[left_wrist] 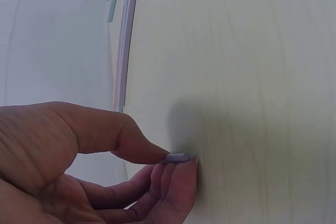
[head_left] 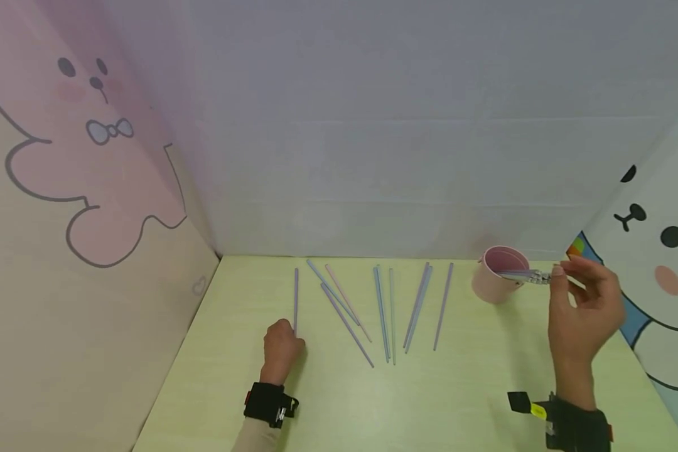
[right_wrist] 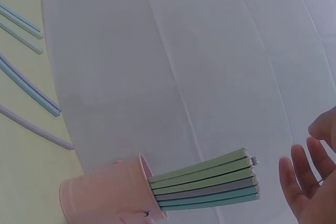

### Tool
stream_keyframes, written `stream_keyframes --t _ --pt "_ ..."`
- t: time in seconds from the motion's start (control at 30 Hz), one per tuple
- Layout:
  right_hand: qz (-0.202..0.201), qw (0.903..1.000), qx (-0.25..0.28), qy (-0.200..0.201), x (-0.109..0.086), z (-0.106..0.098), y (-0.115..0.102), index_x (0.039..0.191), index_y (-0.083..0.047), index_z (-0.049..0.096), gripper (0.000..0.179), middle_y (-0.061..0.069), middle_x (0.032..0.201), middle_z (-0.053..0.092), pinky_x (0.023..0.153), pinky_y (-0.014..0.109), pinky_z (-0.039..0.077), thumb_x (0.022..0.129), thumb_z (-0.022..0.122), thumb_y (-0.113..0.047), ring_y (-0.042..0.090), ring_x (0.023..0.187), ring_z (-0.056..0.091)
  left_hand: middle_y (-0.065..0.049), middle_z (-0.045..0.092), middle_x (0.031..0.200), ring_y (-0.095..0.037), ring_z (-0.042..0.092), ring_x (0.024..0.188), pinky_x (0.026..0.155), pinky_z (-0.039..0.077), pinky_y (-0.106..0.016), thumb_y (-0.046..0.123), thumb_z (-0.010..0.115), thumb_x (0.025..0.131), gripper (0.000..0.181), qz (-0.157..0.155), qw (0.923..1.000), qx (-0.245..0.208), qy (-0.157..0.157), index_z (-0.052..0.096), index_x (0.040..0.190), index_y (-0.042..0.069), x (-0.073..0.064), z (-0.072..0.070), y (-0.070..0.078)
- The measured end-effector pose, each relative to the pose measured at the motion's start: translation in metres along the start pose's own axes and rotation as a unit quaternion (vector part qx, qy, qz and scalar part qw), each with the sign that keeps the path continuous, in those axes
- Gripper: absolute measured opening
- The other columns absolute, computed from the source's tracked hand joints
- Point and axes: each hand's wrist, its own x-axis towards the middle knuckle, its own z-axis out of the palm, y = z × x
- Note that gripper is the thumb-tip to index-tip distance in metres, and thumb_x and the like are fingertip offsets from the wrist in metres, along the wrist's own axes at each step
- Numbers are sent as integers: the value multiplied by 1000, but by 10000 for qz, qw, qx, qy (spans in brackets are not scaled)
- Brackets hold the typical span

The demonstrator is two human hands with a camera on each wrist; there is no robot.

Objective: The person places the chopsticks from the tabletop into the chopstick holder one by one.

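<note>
On the left of the table my left hand (head_left: 282, 348) pinches the near end of a thin lavender stick (head_left: 296, 295). In the left wrist view, thumb and fingertips close on the tip of that lavender stick (left_wrist: 176, 158). My right hand (head_left: 590, 301) is raised beside a small pink bucket (head_left: 488, 289). Several green, grey and teal sticks (right_wrist: 205, 178) with sparkly ends jut from this bucket. The right wrist view shows a gap between those ends and the right hand (right_wrist: 315, 177), whose fingers are loosely bent and hold nothing.
More pastel sticks lie across the table's middle: a blue one (head_left: 331, 292), a pink one (head_left: 347, 301), a green one (head_left: 392, 314) and a lavender one (head_left: 443, 307). Some cross or touch. A pale back wall (head_left: 339, 157) rises behind, with printed side walls left and right.
</note>
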Motion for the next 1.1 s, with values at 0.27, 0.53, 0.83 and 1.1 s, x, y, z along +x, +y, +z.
stream_keyframes --t 0.27,0.53,0.83,1.1 --pt "139 9982 520 -252 -13 7 -14 111 13 65 29 10 102 69 79 12 52 82 68 13 13 93 66 -8 57 62 -20 50 56 45 43 -33 -7 67 62 11 200 9994 -250 -122 58 63 0 -8 -5 -4" --pt "180 9950 529 -826 -43 19 -21 114 12 64 32 14 105 66 81 12 51 82 66 15 15 97 64 -5 61 67 -17 54 60 51 45 -31 0 72 63 18 373 9961 -701 -371 62 77 5 -21 -5 14" --pt "444 9829 940 -1523 -85 33 -27 114 12 63 33 23 103 63 78 12 53 81 65 19 17 94 64 2 61 70 -10 51 53 48 41 -25 -2 72 65 23 1141 9861 -1075 -544 62 83 9 -34 8 42" --pt "401 9670 1455 -2054 -111 52 -52 111 15 62 34 29 99 62 78 13 53 78 64 25 20 93 64 4 64 76 -4 51 50 45 43 -20 -3 68 68 23 1893 9719 -1277 -572 61 85 11 -41 16 60"
